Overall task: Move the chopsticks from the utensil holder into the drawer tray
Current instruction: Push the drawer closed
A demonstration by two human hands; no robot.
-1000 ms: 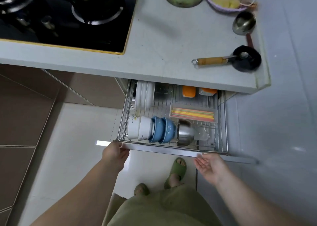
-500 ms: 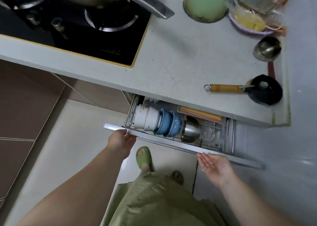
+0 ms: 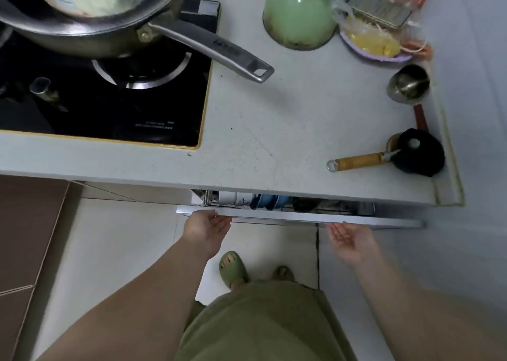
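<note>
The drawer under the counter is pushed almost fully in. Only a narrow strip of its wire rack shows, with white and blue bowls on edge. The tray of chopsticks is hidden beneath the countertop, and no utensil holder is in sight. My left hand rests flat against the left end of the drawer front, fingers extended and holding nothing. My right hand is open, palm up, with its fingertips at the front's lower edge near the right end.
A frying pan sits on the black hob, its long handle jutting over the counter. A green kettle, a bagged plate, a steel cup and a wooden-handled utensil crowd the right side. My feet stand just below the drawer.
The drawer has slid from wide open to nearly shut, hiding the chopstick tray under the counter. Both hands followed its front inward, and my view rose toward the countertop.
</note>
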